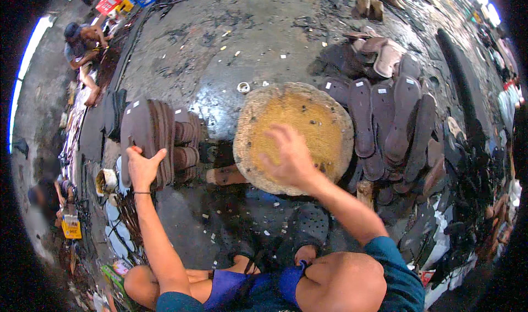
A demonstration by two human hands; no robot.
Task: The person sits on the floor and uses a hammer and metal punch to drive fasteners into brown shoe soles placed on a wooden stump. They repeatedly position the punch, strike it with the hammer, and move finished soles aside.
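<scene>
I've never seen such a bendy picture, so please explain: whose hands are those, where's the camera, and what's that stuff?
There's no robot, just a person's bare hands. The picture comes from a wide camera on their head, looking down; its lens bends straight edges. The left hand is at a stack of brown shoe soles; I can't tell whether it grips any. The right hand is open over a round, yellowish block, holding nothing. More soles lie piled on the right.
</scene>
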